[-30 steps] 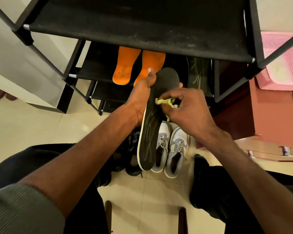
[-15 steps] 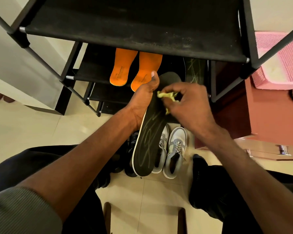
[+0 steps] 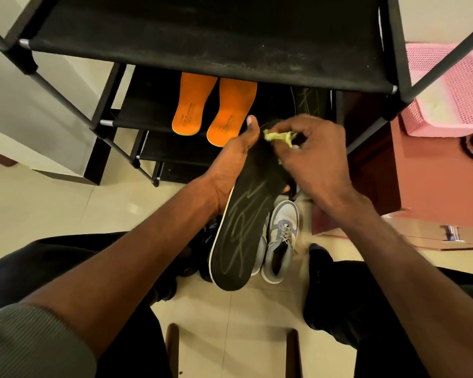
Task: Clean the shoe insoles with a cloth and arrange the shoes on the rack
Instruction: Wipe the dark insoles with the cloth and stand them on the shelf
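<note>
My left hand [image 3: 236, 162] grips a long black insole [image 3: 241, 236] with pale green scribble lines, held upright over the floor. My right hand [image 3: 309, 156] pinches a small yellow-green cloth [image 3: 277, 136] against the insole's upper end. Two orange insoles [image 3: 213, 110] lie side by side on a lower shelf of the black shoe rack [image 3: 202, 45]. Another black insole [image 3: 310, 100] with green lines rests on that shelf to the right. A grey and white sneaker pair [image 3: 280, 238] stands on the floor below, partly hidden by the held insole.
Dark shoes [image 3: 205, 236] sit on the tiled floor left of the sneakers. A pink perforated basket [image 3: 448, 85] sits on a reddish cabinet [image 3: 421, 170] at the right. My knees in dark trousers flank the shoes. Wooden stool legs [image 3: 172, 350] show at the bottom.
My right hand has slid the cloth up the insole toward its top end. The insole's lower end has dropped slightly toward me.
</note>
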